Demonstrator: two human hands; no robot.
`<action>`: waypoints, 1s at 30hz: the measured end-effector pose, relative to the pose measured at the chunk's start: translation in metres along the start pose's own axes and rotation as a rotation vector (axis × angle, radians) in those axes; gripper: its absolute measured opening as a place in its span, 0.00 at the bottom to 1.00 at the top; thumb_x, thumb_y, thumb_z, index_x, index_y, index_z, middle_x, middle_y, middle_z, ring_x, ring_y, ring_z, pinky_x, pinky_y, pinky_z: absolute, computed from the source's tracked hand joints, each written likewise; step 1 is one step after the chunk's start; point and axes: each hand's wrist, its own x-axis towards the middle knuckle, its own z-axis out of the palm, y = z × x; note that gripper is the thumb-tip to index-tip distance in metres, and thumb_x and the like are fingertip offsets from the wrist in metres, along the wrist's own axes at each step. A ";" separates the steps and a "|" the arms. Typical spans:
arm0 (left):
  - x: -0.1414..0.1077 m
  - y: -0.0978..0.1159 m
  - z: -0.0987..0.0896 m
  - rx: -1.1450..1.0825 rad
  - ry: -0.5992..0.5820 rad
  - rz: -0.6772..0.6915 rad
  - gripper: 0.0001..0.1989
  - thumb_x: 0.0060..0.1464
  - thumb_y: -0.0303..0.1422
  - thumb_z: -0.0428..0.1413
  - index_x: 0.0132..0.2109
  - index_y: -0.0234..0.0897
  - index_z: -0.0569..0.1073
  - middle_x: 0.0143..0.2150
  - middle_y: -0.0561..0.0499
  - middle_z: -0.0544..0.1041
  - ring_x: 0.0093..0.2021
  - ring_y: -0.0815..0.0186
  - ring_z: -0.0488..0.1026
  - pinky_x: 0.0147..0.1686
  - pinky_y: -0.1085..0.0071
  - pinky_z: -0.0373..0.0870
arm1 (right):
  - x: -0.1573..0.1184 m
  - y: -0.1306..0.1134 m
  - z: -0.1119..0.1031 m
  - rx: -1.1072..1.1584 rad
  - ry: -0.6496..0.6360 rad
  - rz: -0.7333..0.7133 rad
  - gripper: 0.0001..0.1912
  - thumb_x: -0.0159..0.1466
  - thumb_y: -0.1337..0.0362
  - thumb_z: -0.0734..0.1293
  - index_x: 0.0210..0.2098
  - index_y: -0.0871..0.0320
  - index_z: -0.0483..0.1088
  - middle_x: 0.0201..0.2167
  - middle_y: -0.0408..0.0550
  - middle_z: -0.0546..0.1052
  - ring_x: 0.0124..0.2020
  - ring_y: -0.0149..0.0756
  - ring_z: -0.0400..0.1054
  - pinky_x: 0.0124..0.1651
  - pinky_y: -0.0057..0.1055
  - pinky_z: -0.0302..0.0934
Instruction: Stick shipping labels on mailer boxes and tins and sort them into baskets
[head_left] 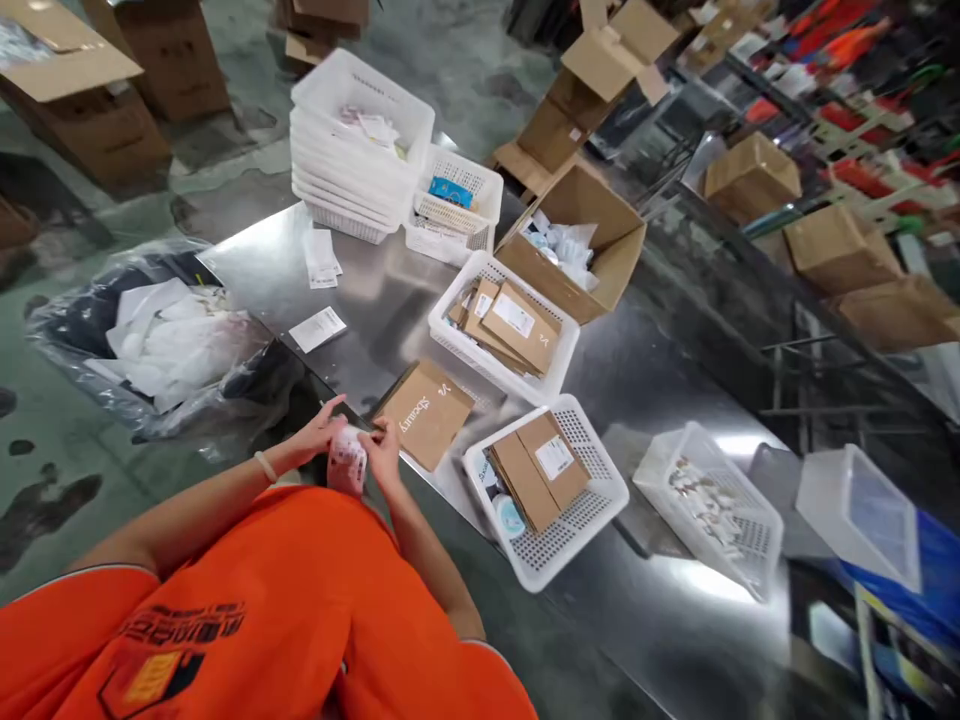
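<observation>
A white printed label sheet point(347, 460) hangs close to my body, just off the table's near edge. Pinching its upper left side is my left hand point(321, 436), with a pale band at the wrist. My right hand point(384, 455) grips the upper right corner of the same sheet. Just beyond the right hand, a flat brown cardboard mailer point(431, 415) with white lettering lies on the steel table. A white basket point(592, 470) to the right holds brown mailers and a round light-blue item. Another white basket point(442, 335) behind contains labelled mailers.
Loose printed slips point(318, 329) lie on the metal table point(390, 290). A plastic-lined bin point(52, 310) of discarded paper stands left. Stacked white baskets point(337, 165), an open carton point(626, 250) and a basket of small items point(660, 460) stand along the table.
</observation>
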 end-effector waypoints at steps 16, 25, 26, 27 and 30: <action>0.024 -0.015 0.048 0.239 -0.045 -0.091 0.21 0.31 0.32 0.73 0.38 0.34 0.87 0.37 0.46 0.88 0.43 0.51 0.83 0.45 0.61 0.77 | -0.017 0.021 -0.044 -0.104 0.197 0.015 0.05 0.57 0.60 0.74 0.26 0.52 0.76 0.27 0.43 0.81 0.33 0.41 0.73 0.44 0.37 0.70; 0.019 -0.043 0.073 0.174 -0.297 -0.419 0.21 0.31 0.36 0.81 0.34 0.34 0.86 0.34 0.42 0.87 0.37 0.54 0.84 0.42 0.60 0.81 | 0.081 -0.007 -0.122 -0.441 0.531 -0.062 0.08 0.61 0.64 0.71 0.26 0.52 0.71 0.39 0.50 0.78 0.48 0.46 0.73 0.59 0.42 0.69; 0.021 -0.045 0.076 0.169 -0.302 -0.425 0.21 0.31 0.37 0.82 0.35 0.34 0.86 0.35 0.41 0.88 0.38 0.54 0.84 0.43 0.60 0.81 | 0.090 -0.007 -0.126 -0.473 0.538 -0.050 0.08 0.61 0.64 0.71 0.27 0.52 0.71 0.40 0.50 0.78 0.48 0.47 0.73 0.60 0.42 0.69; 0.024 -0.047 0.079 0.168 -0.304 -0.430 0.22 0.31 0.37 0.82 0.35 0.34 0.86 0.36 0.40 0.88 0.38 0.54 0.85 0.43 0.60 0.81 | 0.098 -0.007 -0.128 -0.499 0.543 -0.040 0.08 0.61 0.65 0.71 0.27 0.53 0.71 0.40 0.51 0.78 0.49 0.47 0.72 0.61 0.43 0.68; 0.029 -0.054 0.081 0.169 -0.308 -0.438 0.25 0.31 0.40 0.82 0.37 0.33 0.87 0.36 0.40 0.88 0.39 0.53 0.85 0.45 0.60 0.80 | 0.107 -0.004 -0.132 -0.552 0.547 -0.019 0.08 0.61 0.67 0.72 0.27 0.54 0.71 0.43 0.54 0.79 0.53 0.50 0.72 0.66 0.48 0.65</action>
